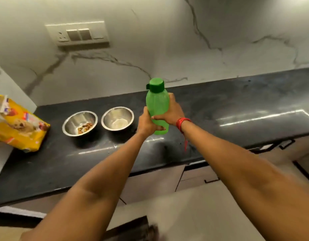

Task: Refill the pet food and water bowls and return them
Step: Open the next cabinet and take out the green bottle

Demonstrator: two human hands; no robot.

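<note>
An upright green bottle (156, 101) with a closed dark green cap is held over the black counter (237, 105). My left hand (146, 123) grips its lower part and my right hand (171, 111) wraps its middle from the right. Left of the bottle stand two steel bowls. The nearer bowl (117, 118) looks empty. The farther left bowl (80, 123) holds a little brown kibble. A yellow pet food bag (18, 126) lies at the counter's left end.
A marble wall with a switch panel (79, 33) rises behind the counter. Cabinet drawers with dark handles (287, 144) run under the counter's front edge. A red thread band circles my right wrist.
</note>
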